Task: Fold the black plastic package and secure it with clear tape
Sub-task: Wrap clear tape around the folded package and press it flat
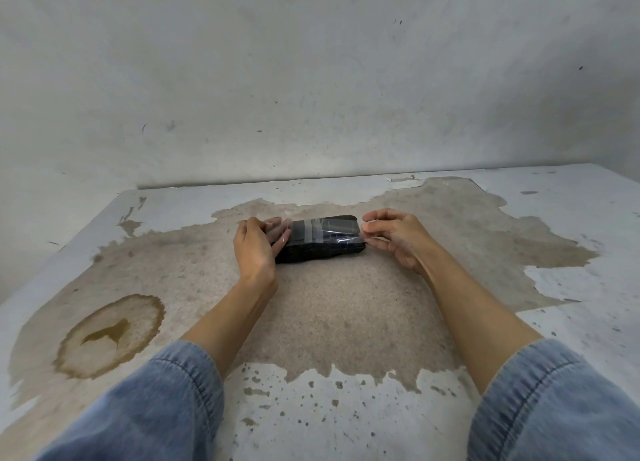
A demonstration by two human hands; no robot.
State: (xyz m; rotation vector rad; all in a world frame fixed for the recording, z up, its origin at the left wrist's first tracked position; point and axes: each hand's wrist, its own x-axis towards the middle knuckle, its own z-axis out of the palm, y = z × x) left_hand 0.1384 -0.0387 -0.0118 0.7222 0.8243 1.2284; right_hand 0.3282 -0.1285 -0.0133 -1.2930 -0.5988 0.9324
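Observation:
A folded black plastic package (323, 249) lies on the worn table (346, 322), near its middle. Strips of clear tape cross its top left part. A further strip of clear tape (332, 237) stretches lengthwise over the package between both hands. My left hand (256, 244) pinches the tape's left end at the package's left edge. My right hand (398, 237) pinches the right end at the package's right edge. The package's left end is hidden behind my left fingers.
The table's white coating has peeled away over a large brown patch. A ring-shaped stain (110, 336) marks the left front. A grey wall (311, 79) rises right behind the table's far edge. Blue denim sleeves (156, 408) cover my forearms.

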